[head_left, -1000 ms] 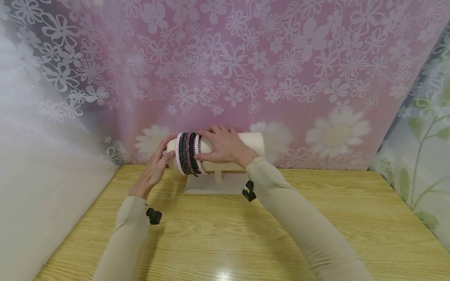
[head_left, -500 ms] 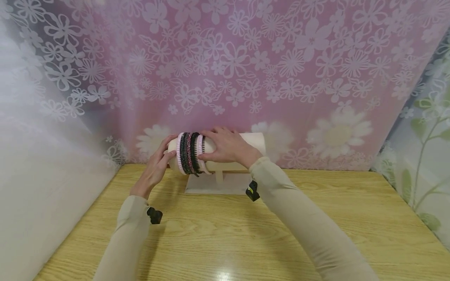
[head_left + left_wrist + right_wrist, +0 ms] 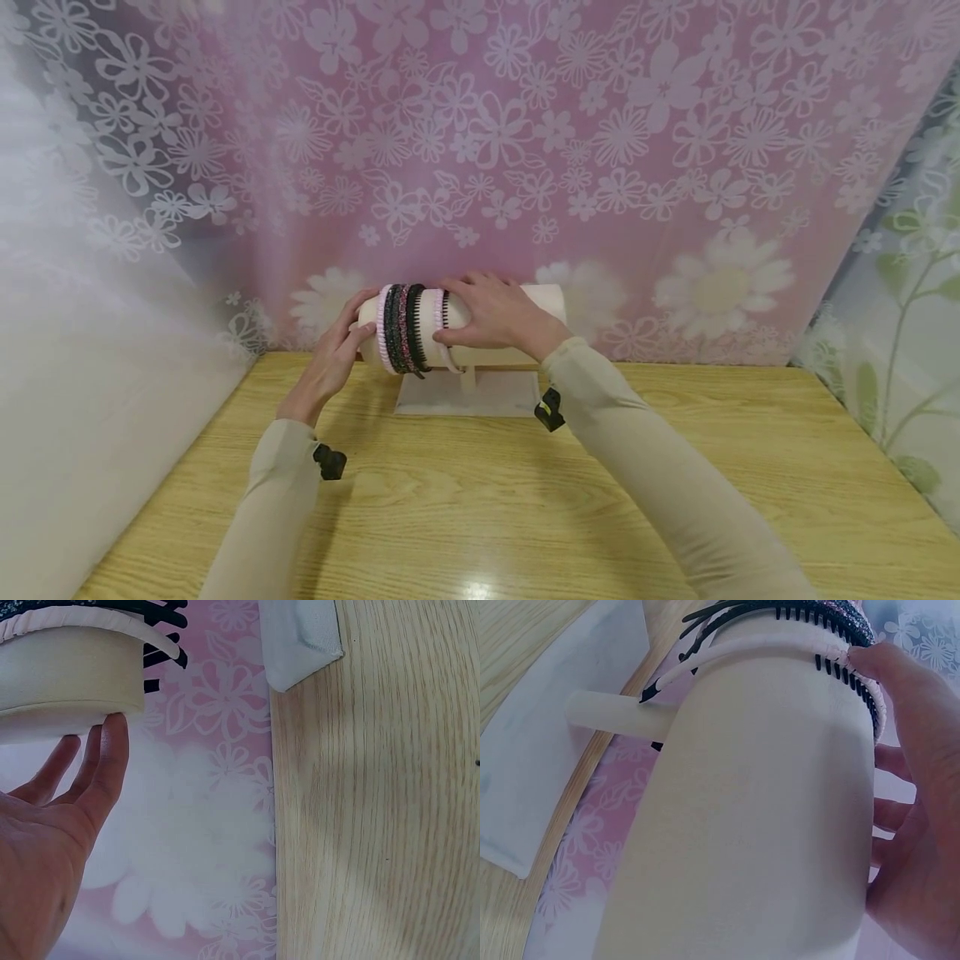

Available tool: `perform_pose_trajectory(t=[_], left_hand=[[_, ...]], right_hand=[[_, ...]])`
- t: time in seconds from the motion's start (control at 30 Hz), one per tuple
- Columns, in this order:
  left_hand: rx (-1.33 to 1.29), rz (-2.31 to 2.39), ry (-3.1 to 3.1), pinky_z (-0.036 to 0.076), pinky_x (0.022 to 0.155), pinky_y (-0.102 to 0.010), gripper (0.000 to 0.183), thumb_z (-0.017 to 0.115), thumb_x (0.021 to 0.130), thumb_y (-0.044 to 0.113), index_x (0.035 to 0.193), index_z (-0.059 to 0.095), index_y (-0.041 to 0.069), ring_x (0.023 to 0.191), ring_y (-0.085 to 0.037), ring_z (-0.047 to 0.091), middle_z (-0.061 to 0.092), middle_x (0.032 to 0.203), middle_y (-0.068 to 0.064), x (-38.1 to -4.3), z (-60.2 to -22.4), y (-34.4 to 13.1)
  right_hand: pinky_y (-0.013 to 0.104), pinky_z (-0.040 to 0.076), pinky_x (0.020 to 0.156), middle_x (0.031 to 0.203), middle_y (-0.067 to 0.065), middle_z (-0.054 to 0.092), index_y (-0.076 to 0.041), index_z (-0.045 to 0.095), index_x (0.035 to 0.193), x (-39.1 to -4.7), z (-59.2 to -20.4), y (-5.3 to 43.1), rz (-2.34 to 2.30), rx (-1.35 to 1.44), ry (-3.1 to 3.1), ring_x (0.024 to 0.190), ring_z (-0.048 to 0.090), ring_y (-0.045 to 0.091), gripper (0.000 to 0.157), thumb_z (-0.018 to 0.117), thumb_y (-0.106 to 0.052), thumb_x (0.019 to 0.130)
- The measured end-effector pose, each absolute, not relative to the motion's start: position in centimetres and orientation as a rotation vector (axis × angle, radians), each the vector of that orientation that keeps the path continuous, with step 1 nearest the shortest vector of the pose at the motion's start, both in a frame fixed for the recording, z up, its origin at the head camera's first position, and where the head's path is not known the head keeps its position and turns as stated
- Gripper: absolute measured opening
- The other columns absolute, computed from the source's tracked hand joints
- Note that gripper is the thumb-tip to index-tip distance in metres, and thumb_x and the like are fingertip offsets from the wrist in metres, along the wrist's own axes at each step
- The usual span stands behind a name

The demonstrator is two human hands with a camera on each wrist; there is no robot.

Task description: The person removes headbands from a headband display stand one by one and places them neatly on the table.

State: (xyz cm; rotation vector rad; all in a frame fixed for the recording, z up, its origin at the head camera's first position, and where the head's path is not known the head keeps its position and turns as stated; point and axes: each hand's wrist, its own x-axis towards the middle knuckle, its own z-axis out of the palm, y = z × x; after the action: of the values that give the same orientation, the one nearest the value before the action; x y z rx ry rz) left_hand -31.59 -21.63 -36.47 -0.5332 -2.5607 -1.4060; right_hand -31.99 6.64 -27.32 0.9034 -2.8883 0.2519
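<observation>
A cream cylindrical headband stand (image 3: 546,300) stands at the back of the table. My left hand (image 3: 326,367) holds its left end, thumb in front; in the left wrist view the fingertips (image 3: 115,731) touch the end's edge. My right hand (image 3: 498,315) pinches a pink headband (image 3: 440,310) with dark comb teeth around the roll. In the right wrist view the thumb presses this pink headband (image 3: 742,649), and the other fingers are partly hidden behind the roll. To its left sit a pale pink headband (image 3: 384,329) and several dark, glittery headbands (image 3: 401,329).
The stand's flat pale base (image 3: 465,400) rests on the wood-grain table (image 3: 450,492). A pink floral curtain (image 3: 480,167) hangs close behind. Pale sheeting (image 3: 112,375) flanks the left, and leaf-patterned sheeting (image 3: 892,350) the right.
My right hand has slid rightward along the roll with the toothed pink headband, opening a gap from the dark ones. My left hand has stayed at the left end.
</observation>
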Motion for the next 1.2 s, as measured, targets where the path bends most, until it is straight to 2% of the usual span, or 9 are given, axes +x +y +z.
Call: perform_pose_trajectory(t=[0.27,0.43,0.6,0.93,1.2], left_hand=[[-0.54,-1.386,-2.557,0.055,0.087,-0.052,0.049,0.039,0.11,0.044,0.157,0.027,0.05,0.116,-0.038,0.063,0.044,0.157,-0.012,-31.8,-36.7,-21.7],[-0.548,-1.383,-2.554,0.055,0.086,-0.05,0.051,0.038,0.11,0.043,0.159,0.027,0.044,0.113,-0.038,0.063,0.045,0.157,-0.013,-31.7,-36.7,-21.7],[-0.546,-1.392,-2.554,0.055,0.085,-0.046,0.05,0.039,0.11,0.043,0.159,0.028,0.046,0.113,-0.037,0.063,0.044,0.157,-0.012,-31.6,-36.6,-21.6],[-0.544,-1.391,-2.561,0.055,0.087,-0.055,0.05,0.039,0.109,0.044,0.157,0.027,0.05,0.114,-0.038,0.063,0.043,0.158,-0.012,-31.5,-36.4,-21.6],[-0.532,-1.385,-2.567,0.056,0.088,-0.055,0.051,0.039,0.11,0.044,0.159,0.027,0.045,0.116,-0.038,0.062,0.043,0.158,-0.013,-31.7,-36.5,-21.6]], right_hand=[[0.062,0.033,0.117,0.159,0.012,0.044,-0.024,0.038,0.159,-31.9,-27.4,7.2,0.26,0.895,-2.887,0.146,0.042,0.035,0.086,0.063,-0.068,0.089],[0.062,0.035,0.116,0.157,0.012,0.045,-0.024,0.038,0.159,-31.9,-27.6,7.5,0.254,0.893,-2.871,0.144,0.044,0.035,0.086,0.064,-0.068,0.089],[0.062,0.034,0.116,0.156,0.012,0.046,-0.025,0.038,0.159,-31.8,-27.5,7.7,0.25,0.899,-2.863,0.144,0.044,0.034,0.086,0.064,-0.067,0.089],[0.062,0.034,0.116,0.156,0.013,0.046,-0.022,0.039,0.158,-31.6,-27.5,8.3,0.234,0.881,-2.857,0.145,0.043,0.036,0.086,0.065,-0.066,0.089],[0.063,0.031,0.118,0.157,0.013,0.046,-0.023,0.04,0.158,-31.5,-27.5,8.9,0.221,0.877,-2.855,0.145,0.043,0.035,0.086,0.065,-0.067,0.088]])
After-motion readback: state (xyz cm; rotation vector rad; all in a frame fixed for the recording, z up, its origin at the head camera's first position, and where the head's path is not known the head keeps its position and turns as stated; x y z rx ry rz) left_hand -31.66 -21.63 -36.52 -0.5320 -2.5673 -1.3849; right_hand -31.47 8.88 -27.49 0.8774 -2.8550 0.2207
